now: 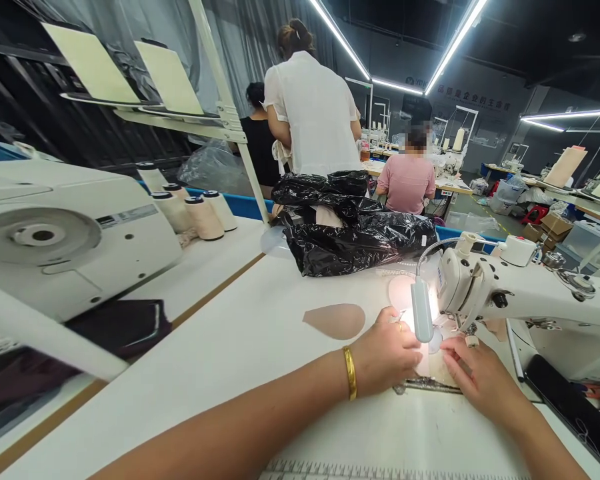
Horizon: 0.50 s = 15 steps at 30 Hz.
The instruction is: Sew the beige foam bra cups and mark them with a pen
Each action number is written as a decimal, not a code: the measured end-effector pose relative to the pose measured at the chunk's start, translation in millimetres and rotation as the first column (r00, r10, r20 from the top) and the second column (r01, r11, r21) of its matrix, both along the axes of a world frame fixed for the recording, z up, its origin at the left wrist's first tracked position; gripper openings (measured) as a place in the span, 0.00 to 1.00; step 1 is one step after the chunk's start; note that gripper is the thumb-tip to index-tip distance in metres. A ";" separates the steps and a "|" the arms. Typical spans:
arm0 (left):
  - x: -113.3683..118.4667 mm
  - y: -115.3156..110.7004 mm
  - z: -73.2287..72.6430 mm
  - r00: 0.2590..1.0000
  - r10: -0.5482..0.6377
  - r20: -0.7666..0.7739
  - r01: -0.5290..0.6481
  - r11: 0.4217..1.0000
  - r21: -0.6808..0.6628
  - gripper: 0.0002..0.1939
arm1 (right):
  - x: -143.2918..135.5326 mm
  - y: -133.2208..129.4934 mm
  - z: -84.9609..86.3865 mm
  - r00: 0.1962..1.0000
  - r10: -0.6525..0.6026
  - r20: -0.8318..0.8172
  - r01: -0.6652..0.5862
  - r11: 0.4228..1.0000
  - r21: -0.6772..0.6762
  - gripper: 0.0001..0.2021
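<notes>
Pale pink fabric point(425, 363) lies under the sewing machine's point(510, 280) needle area, brightly lit and partly washed out. My left hand point(390, 350), with curled fingers, grips its left side; a small silvery thing, too blurred to name, shows by the thumb. At the fabric's right edge, my right hand point(480, 373) is closed on it with bent fingertips. Between the hands sits a small pale round spot. A gooseneck lamp point(422, 310) hangs in front of the needle and hides part of the work. Left of my hands lies a teardrop-shaped beige piece point(336, 321).
Black plastic bags point(355, 233) lie at the table's back edge. Thread cones point(204, 217) stand beside another sewing machine point(70, 233) at left. A ruler point(380, 472) runs along the front. A black phone-like object point(570, 407) lies at right. Several people are beyond the table.
</notes>
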<state>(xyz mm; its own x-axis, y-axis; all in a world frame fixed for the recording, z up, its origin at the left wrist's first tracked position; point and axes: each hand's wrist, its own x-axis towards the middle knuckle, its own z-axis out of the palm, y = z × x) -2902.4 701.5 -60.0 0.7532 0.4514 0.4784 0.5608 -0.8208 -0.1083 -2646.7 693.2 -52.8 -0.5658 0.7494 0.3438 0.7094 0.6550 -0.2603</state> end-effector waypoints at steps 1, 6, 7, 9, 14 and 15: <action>0.3 -3.6 0.3 1.000 -0.016 0.002 0.016 1.000 0.004 0.09 | -0.6 -1.3 0.9 0.999 0.034 0.025 -0.033 0.999 -0.031 0.12; 1.3 -13.1 0.1 0.999 -0.047 -0.024 0.047 0.999 0.006 0.09 | -4.5 -5.4 3.1 0.983 0.171 0.059 -0.164 0.980 -0.109 0.11; 1.8 -12.4 -0.9 0.999 -0.047 -0.022 0.047 0.999 0.004 0.08 | -5.1 -5.5 2.8 0.983 0.171 0.063 -0.164 0.981 -0.108 0.11; 3.3 -8.6 -3.6 0.999 -0.041 -0.014 0.041 0.999 0.012 0.09 | -6.1 -5.1 1.7 0.984 0.164 0.063 -0.158 0.982 -0.101 0.11; 7.3 2.6 -6.1 1.000 -0.006 0.002 0.006 1.000 0.011 0.13 | -9.1 -1.5 -2.6 0.989 0.138 0.044 -0.136 0.990 -0.034 0.13; 7.7 4.0 -5.1 1.000 -0.002 0.005 0.002 1.000 0.007 0.13 | -9.9 -0.7 -3.5 0.991 0.127 0.043 -0.126 0.992 -0.019 0.13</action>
<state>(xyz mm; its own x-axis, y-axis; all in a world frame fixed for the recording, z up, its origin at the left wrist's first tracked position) -2894.7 705.5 -65.1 0.7514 0.4470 0.4853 0.5600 -0.8210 -0.1108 -2656.6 692.5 -56.3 -0.6705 0.6761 0.3053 0.6322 0.7361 -0.2418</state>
